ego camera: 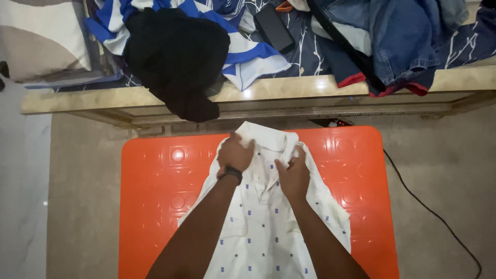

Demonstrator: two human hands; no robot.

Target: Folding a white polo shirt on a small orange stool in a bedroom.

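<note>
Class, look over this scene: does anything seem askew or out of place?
The black garment droops over the bed's edge from an unsorted clothes heap. The white polo shirt lies flat on the orange table.

You've got a glossy orange counter with a white dotted polo shirt spread flat on it, collar at the far end. Past it there's a bed with a pale stone-look edge, piled with a black garment, a blue-and-white striped one, jeans and a black slab-like thing.

Beige floor, orange plastic table, clothes-strewn bed with pale frame.
</note>
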